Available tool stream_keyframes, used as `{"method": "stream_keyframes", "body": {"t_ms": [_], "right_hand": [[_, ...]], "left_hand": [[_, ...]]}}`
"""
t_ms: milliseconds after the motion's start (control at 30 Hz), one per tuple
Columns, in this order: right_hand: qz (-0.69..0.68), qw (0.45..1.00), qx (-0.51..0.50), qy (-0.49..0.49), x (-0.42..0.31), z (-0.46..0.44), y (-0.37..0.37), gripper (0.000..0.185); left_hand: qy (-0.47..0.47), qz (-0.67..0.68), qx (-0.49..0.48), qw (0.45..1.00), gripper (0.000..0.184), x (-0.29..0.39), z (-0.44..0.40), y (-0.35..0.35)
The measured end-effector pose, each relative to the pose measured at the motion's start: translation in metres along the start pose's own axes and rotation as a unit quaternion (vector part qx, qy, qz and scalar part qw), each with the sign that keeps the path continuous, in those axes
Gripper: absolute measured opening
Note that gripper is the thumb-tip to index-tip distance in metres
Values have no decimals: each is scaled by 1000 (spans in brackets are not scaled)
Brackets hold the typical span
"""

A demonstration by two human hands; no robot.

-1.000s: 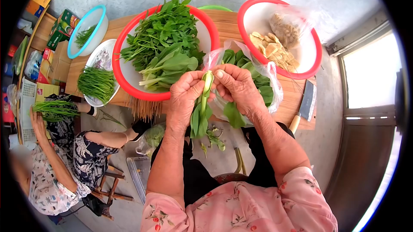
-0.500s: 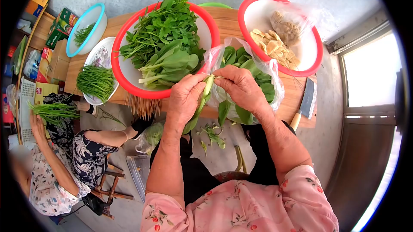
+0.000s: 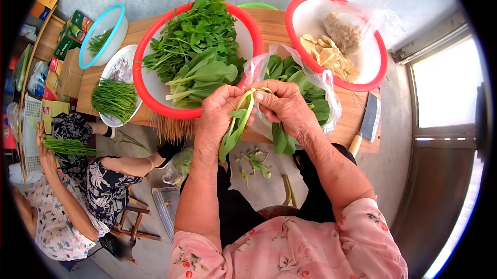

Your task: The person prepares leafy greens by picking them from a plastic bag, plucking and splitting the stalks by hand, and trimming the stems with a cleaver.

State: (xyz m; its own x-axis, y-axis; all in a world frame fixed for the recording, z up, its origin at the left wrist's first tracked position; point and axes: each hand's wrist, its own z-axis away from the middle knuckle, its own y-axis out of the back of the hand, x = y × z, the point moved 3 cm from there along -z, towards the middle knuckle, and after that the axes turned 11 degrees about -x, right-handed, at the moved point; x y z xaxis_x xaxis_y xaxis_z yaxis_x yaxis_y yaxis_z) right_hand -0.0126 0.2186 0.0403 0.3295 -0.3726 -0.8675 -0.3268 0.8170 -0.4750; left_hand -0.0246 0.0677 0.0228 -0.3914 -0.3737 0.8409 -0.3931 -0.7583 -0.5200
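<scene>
Grip status — left hand [image 3: 217,111] and right hand [image 3: 289,109] are pinching leafy stalk [image 3: 236,125], thumb against finger. Stalk is hanging between them — red-rimmed bowl [image 3: 171,111] sitting at 11 o'clock, plastic bag [image 3: 330,88] at 2 o'clock.

- Centre: left hand [image 3: 217,116] and right hand [image 3: 287,111] pinch leafy greens [image 3: 233,131].
- Upper centre: red-rimmed basin [image 3: 171,111] heaped with sprigs [image 3: 194,41].
- Right: cleaver [image 3: 370,118] on wooden table [image 3: 272,25].

Bent the leafy stem [image 3: 233,131] over between left hand [image 3: 218,113] and right hand [image 3: 286,104]; lowered the green bundle [image 3: 70,146] at the co-worker's hand [image 3: 45,149].
</scene>
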Motion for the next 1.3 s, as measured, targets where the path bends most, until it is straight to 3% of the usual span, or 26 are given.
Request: {"method": "stream_keyframes", "body": {"t_ms": [100,167,267,400,467,533,667,733,767,800,833,867,967,1033,1300], "right_hand": [[18,1000,21,-1,3,-1,2,17],[32,999,41,1,5,-2,3,18],[35,998,51,0,5,-2,2,18],[200,977,65,25,5,-2,1,21],[276,958,68,32,4,-2,0,21],[394,913,71,77,4,-2,-1,21],[436,896,49,70,-1,1,-2,21],[414,907,11,80,3,-3,5,21],[414,907,10,80,0,-1,9,21],[240,970,-29,-4,1,1,12,19],[55,992,-67,-88,3,3,10,18],[56,992,-68,-88,1,4,7,18],[25,997,-17,-71,2,2,3,22],[-23,1000,-9,5,6,-4,6,20],[5,997,68,-34,22,-4,5,18]], "left_hand": [[4,-59,27,998,16,-4,-1,7],[-71,-118,87,987,16,1,0,8],[-29,-36,57,997,18,9,5,-2],[-76,-167,1,983,23,3,0,-9],[-73,-177,22,981,21,2,0,-6],[-30,-304,57,951,16,9,4,-5],[-42,-375,36,925,14,9,8,-1],[-96,-467,18,879,15,12,9,-2],[-96,-466,18,879,15,15,10,-1],[-50,-337,-2,940,16,14,11,2],[-4,-199,-23,980,19,13,11,3],[-5,-199,-23,980,19,12,11,4],[5,-5,11,1000,27,8,11,4],[4,9,12,1000,26,3,9,0],[-65,-24,39,997,19,-3,3,-1]]}}
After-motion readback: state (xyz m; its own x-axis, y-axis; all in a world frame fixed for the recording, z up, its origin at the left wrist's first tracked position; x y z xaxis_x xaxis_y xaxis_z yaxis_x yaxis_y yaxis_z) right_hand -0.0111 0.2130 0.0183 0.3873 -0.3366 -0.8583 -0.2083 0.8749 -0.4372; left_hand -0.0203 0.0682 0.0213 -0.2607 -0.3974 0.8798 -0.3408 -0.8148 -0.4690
